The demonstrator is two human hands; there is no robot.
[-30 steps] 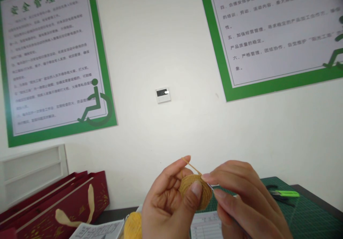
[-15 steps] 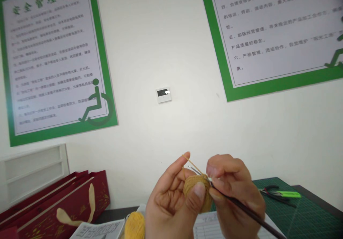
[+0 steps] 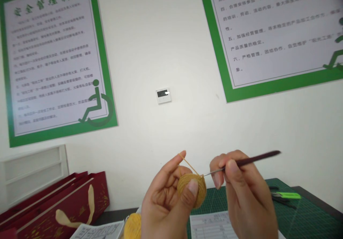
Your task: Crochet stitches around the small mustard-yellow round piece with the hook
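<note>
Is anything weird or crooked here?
Nothing looks broken or spilled. The green-framed poster and the one beside it look slanted, but they lean alike, so the head camera may be tilted. The yarn ball in the left hand looks neat.

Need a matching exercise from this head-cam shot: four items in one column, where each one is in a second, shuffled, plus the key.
Items
1. crochet hook
2. mustard yarn piece
3. green-handled snips
4. yellow yarn ball

Places
A. on the green cutting mat
B. pinched in the right hand
C. beside the left hand, at the bottom of the view
D. gripped in the left hand

Pairs: 1-B, 2-D, 3-A, 4-C
</note>
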